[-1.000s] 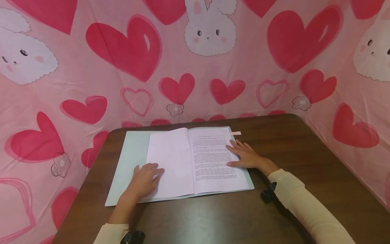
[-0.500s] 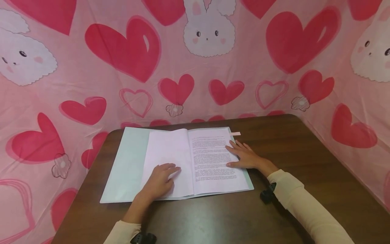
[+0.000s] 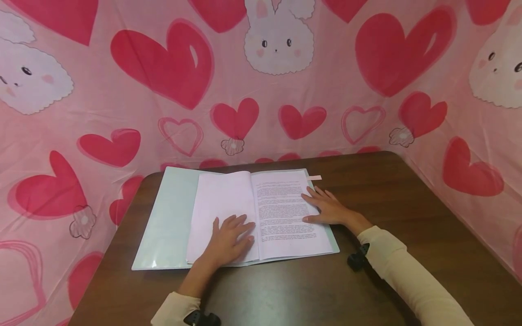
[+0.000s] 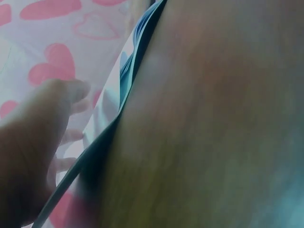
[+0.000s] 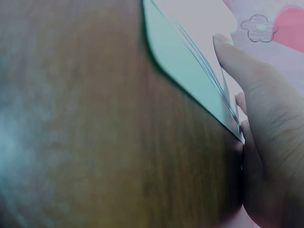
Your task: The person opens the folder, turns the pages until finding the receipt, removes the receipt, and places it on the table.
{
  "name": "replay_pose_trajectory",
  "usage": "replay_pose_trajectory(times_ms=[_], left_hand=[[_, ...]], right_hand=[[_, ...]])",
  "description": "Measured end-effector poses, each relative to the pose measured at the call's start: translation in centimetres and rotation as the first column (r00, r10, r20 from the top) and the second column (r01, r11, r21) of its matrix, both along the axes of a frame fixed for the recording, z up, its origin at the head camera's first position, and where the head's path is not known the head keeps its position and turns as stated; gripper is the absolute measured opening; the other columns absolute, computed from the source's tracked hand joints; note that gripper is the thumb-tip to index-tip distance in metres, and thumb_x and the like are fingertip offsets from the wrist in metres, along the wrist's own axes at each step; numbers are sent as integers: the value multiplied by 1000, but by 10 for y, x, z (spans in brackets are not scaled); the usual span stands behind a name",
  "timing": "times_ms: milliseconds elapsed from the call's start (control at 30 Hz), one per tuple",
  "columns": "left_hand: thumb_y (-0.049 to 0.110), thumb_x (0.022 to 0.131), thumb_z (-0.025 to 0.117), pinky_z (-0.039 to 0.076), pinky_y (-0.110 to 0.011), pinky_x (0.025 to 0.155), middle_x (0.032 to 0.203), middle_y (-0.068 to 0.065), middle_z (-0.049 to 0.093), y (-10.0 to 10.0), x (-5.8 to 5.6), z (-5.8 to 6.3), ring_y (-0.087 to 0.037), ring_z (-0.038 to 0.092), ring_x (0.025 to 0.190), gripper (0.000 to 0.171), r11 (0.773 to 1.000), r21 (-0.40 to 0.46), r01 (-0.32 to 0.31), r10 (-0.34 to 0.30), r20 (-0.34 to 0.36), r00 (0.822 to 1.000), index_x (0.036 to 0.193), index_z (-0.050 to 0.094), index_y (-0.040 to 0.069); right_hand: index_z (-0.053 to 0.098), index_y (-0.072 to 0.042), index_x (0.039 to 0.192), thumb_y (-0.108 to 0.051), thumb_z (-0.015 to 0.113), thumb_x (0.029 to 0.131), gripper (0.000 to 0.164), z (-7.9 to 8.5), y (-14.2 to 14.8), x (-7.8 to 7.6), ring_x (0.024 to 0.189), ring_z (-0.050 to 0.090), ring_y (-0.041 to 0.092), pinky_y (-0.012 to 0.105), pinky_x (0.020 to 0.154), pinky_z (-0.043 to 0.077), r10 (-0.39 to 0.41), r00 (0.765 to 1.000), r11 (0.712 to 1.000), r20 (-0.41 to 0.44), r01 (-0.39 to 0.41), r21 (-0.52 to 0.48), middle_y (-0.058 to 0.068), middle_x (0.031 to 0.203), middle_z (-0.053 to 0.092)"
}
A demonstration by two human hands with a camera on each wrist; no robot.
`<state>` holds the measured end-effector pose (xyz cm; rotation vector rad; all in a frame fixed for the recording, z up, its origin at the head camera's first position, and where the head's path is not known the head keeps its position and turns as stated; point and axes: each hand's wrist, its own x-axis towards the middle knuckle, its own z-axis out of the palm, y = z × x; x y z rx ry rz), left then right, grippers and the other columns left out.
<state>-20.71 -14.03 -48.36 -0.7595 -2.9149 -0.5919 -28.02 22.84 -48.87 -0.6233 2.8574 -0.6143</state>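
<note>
A pale green folder (image 3: 165, 226) lies spread on the table, holding a stack of white sheets. Its left page (image 3: 222, 194) is blank, while the right page (image 3: 281, 203) carries printed text. My left hand (image 3: 228, 240) is over the lower part of the blank page, fingers spread and reaching toward the fold. On the right, my right hand (image 3: 328, 208) rests at the outer edge of the printed page, fingers spread on paper and folder rim. In the right wrist view the thumb (image 5: 232, 54) lies on the sheets, with several paper edges (image 5: 209, 71) showing beside it.
A small pale pink tab (image 3: 315, 178) sticks out past the folder's upper right edge. The dark wooden table (image 3: 285, 290) extends in front and to the right. Pink cloth (image 3: 334, 81) printed with hearts and rabbits hangs behind and at both sides.
My left hand has slid right across the blank page toward the fold. The folder's left cover has shifted slightly outward, and more of it shows. My right hand has stayed in place.
</note>
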Motion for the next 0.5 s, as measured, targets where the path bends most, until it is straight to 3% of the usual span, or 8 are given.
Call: replay_pose_trajectory(times_ms=[233,500], left_hand=[[73,86,54,10,-79,118,163,-9,41,8,3,-5,-41,30,153,69,998,-65,15,-14,11,1000,146,55,38],[81,79,53,7,-79,118,167,-9,33,10,4,-9,-45,21,155,78,998,-65,6,-6,9,1000,147,51,43]], right_hand=[[29,-18,161,-64,66,86,96,-1,-1,0,160,5,44,68,125,0,2,1000,1000,2,-2,2,14,173,12],[31,-16,161,-62,67,85,95,2,0,1,159,4,46,69,124,-1,-4,1000,1000,2,4,-9,16,172,13]])
